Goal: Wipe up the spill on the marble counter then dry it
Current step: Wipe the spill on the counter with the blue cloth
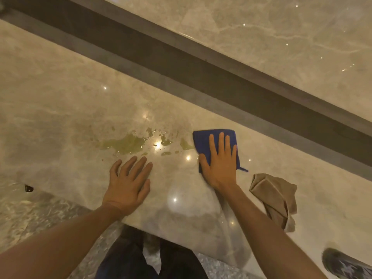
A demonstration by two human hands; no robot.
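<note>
A yellowish-green spill [124,144] lies in patches and droplets on the beige marble counter [60,117]. My right hand [220,164] presses flat on a folded blue cloth [203,140], fingers spread, at the spill's right end. My left hand [129,183] rests flat on the counter with fingers apart, just below the spill, holding nothing. A crumpled beige cloth [275,198] lies on the counter to the right of my right hand.
A dark recessed strip [181,67] runs diagonally behind the counter, with a raised marble ledge [281,37] beyond it. The counter's front edge runs near my wrists; speckled floor [40,214] shows below. A dark patterned object [342,264] sits at the bottom right.
</note>
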